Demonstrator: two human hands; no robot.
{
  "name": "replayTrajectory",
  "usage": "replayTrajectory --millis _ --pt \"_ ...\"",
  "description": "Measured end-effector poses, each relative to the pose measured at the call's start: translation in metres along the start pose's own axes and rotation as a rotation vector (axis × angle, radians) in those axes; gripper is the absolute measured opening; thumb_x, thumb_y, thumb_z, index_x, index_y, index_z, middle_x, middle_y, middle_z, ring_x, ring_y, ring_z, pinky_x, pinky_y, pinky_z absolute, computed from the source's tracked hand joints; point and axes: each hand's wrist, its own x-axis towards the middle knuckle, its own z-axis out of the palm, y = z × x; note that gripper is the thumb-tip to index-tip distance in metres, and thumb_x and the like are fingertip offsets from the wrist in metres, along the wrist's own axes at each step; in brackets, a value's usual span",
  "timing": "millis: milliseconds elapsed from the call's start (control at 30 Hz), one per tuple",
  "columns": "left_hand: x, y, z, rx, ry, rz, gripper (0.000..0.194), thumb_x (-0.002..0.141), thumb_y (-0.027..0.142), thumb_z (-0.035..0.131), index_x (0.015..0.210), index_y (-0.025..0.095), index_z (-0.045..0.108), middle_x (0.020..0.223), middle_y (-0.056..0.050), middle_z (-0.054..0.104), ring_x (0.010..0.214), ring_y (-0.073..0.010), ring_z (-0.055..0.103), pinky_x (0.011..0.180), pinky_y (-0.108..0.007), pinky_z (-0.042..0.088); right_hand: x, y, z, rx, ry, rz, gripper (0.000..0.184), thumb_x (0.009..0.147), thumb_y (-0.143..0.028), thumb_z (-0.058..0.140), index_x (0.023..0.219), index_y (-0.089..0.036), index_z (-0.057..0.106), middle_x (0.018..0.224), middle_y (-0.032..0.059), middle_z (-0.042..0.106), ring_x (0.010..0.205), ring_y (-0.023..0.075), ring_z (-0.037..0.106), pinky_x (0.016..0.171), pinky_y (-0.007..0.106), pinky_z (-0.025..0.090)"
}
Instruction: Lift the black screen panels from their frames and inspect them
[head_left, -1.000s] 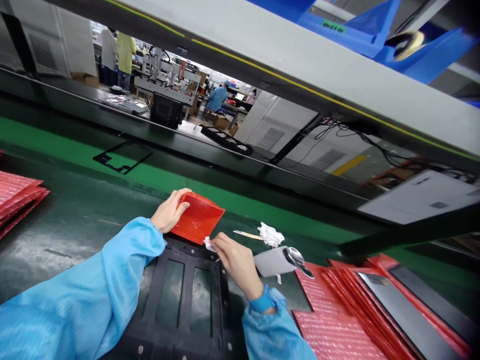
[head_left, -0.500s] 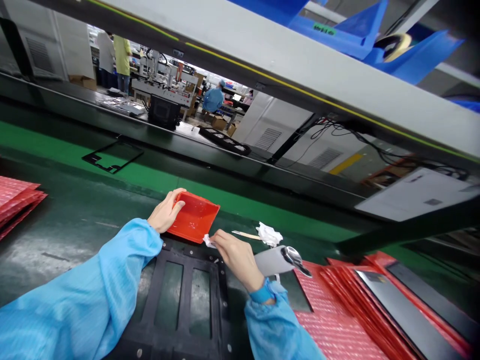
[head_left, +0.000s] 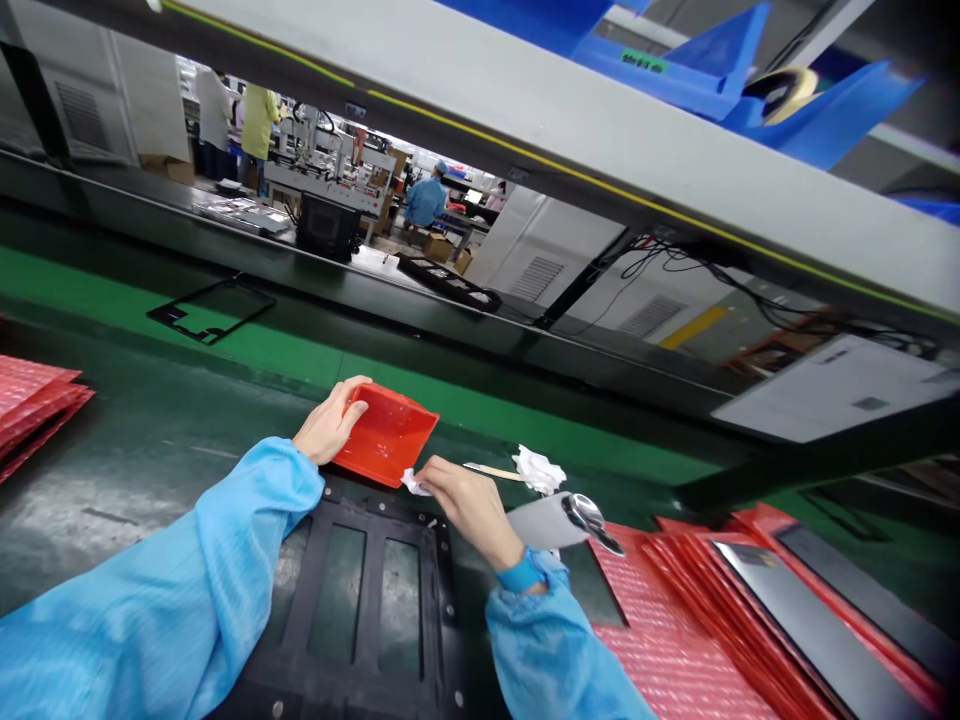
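Note:
My left hand (head_left: 328,424) grips the near left edge of a small red tray (head_left: 388,434) that sits tilted at the far end of a black frame fixture (head_left: 360,590). My right hand (head_left: 466,503) is closed in a pinch on a small white scrap (head_left: 412,483) just below the tray's near corner, over the fixture's far edge. Both arms wear light blue sleeves.
A crumpled white wipe (head_left: 537,469) and a thin stick (head_left: 491,469) lie right of the tray. A grey roller with a metal end (head_left: 555,519) lies beside my right wrist. Red bubble-wrap bags (head_left: 675,640) with dark panels pile at right; more red bags (head_left: 34,400) at left. A black frame (head_left: 210,310) rides the green conveyor. People stand far behind.
The view has shifted slightly. My right hand has crept a little toward the tray with the white scrap. The black frame on the conveyor has drifted left.

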Motion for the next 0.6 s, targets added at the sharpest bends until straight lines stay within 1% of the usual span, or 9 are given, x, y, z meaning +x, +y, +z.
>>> replayTrajectory --millis 67,133,200,267,333,400,433,533,600 --pt "0.001 -0.002 0.0 -0.024 -0.004 -0.017 0.046 0.096 0.049 0.032 0.137 0.029 0.036 0.141 -0.004 0.045 0.124 -0.0233 0.05 0.11 -0.038 0.033 -0.001 -0.001 0.004 0.134 0.004 0.015 0.017 0.091 -0.029 0.051 0.087 -0.025 0.067 0.094 0.0019 0.063 0.087 0.0185 0.058 0.072 0.027 0.038" --pt "0.002 -0.003 0.0 -0.053 -0.01 -0.04 0.047 0.096 0.05 0.03 0.137 0.028 0.036 0.141 -0.004 0.045 0.125 -0.0235 0.049 0.11 -0.039 0.033 -0.004 0.0 0.009 0.283 0.041 0.05 0.018 0.089 -0.035 0.055 0.086 -0.024 0.068 0.094 0.0027 0.063 0.087 0.0192 0.058 0.075 0.028 0.04" --pt "0.004 -0.005 0.001 -0.086 -0.021 -0.067 0.049 0.096 0.052 0.029 0.137 0.027 0.036 0.14 -0.005 0.046 0.125 -0.0237 0.049 0.109 -0.04 0.033 -0.008 0.003 0.014 0.43 0.107 0.116 0.024 0.087 -0.043 0.058 0.085 -0.022 0.068 0.087 0.0032 0.061 0.077 0.0179 0.055 0.068 0.028 0.041" --pt "0.005 -0.006 0.002 -0.125 -0.039 -0.094 0.051 0.095 0.055 0.028 0.136 0.025 0.037 0.139 -0.006 0.049 0.125 -0.0237 0.05 0.108 -0.04 0.035 -0.015 0.009 0.019 0.568 0.178 0.204 0.031 0.085 -0.05 0.058 0.087 -0.02 0.066 0.074 0.0011 0.054 0.062 0.0141 0.047 0.054 0.025 0.036" --pt "0.007 -0.006 0.003 -0.169 -0.067 -0.12 0.054 0.094 0.058 0.029 0.135 0.024 0.038 0.137 -0.007 0.051 0.124 -0.0235 0.051 0.107 -0.039 0.038 -0.024 0.013 0.023 0.694 0.23 0.288 0.037 0.084 -0.054 0.059 0.088 -0.018 0.064 0.064 -0.0024 0.044 0.052 0.0106 0.036 0.045 0.022 0.025" --pt "0.01 -0.007 0.006 -0.206 -0.103 -0.142 0.058 0.092 0.06 0.034 0.136 0.022 0.038 0.137 -0.008 0.053 0.123 -0.0234 0.053 0.104 -0.037 0.041 -0.034 0.016 0.026 0.805 0.263 0.353 0.039 0.082 -0.057 0.061 0.087 -0.018 0.061 0.061 -0.0044 0.036 0.05 0.0087 0.028 0.042 0.021 0.016" --pt "0.012 -0.007 0.007 -0.216 -0.12 -0.152 0.061 0.09 0.061 0.038 0.137 0.021 0.038 0.137 -0.009 0.053 0.123 -0.0236 0.053 0.103 -0.035 0.042 -0.039 0.017 0.027 0.852 0.277 0.38 0.04 0.081 -0.057 0.063 0.087 -0.017 0.06 0.061 -0.0046 0.035 0.049 0.008 0.026 0.042 0.021 0.014" --pt "0.021 -0.006 0.015 -0.216 -0.164 -0.195 0.067 0.087 0.062 0.045 0.138 0.019 0.039 0.137 -0.011 0.053 0.124 -0.0253 0.052 0.102 -0.034 0.042 -0.05 0.019 0.029 0.964 0.327 0.447 0.044 0.074 -0.058 0.069 0.089 -0.018 0.058 0.063 -0.0048 0.036 0.048 0.0068 0.024 0.041 0.02 0.011" --pt "0.03 -0.004 0.024 -0.198 -0.193 -0.227 0.065 0.087 0.062 0.046 0.135 0.018 0.044 0.133 -0.013 0.056 0.12 -0.026 0.055 0.1 -0.037 0.043 -0.054 0.022 0.028 1.013 0.375 0.484 0.047 0.069 -0.058 0.073 0.088 -0.019 0.056 0.062 -0.0057 0.036 0.047 0.0061 0.022 0.04 0.019 0.01"
